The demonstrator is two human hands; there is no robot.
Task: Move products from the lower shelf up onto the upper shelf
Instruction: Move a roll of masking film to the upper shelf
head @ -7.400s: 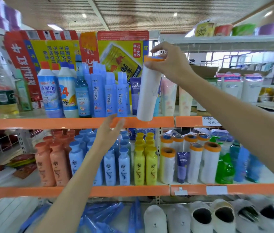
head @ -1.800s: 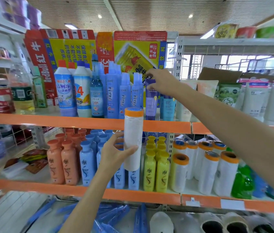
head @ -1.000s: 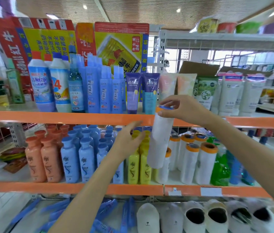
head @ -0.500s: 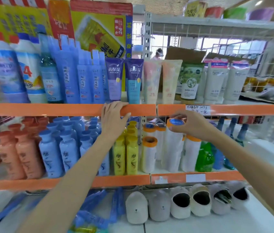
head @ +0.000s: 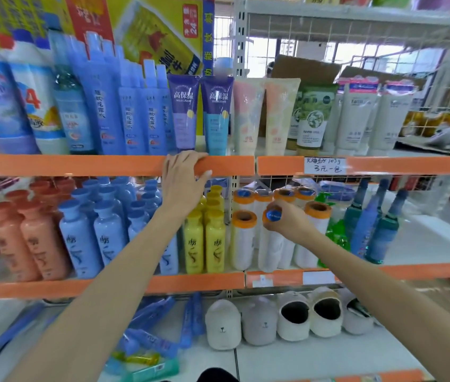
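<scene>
My right hand [head: 284,220] grips the orange top of a white roll [head: 270,244] that stands on the lower shelf [head: 315,277] among several like rolls [head: 241,238]. My left hand [head: 182,177] rests on the orange front edge of the upper shelf [head: 80,164], fingers curled over it. Directly above that hand, on the upper shelf, stand a purple tube [head: 182,111] and a blue tube [head: 217,114].
Blue bottles [head: 133,111] and white tubes [head: 356,117] fill the upper shelf. Orange, blue and yellow bottles [head: 204,238] crowd the lower shelf's left side; green and blue bottles [head: 378,232] stand right of the rolls. Slippers [head: 295,315] lie on the bottom shelf.
My right hand has lowered the white roll onto the lower shelf among the other rolls. My left hand stays on the upper shelf's edge. The view has moved closer.
</scene>
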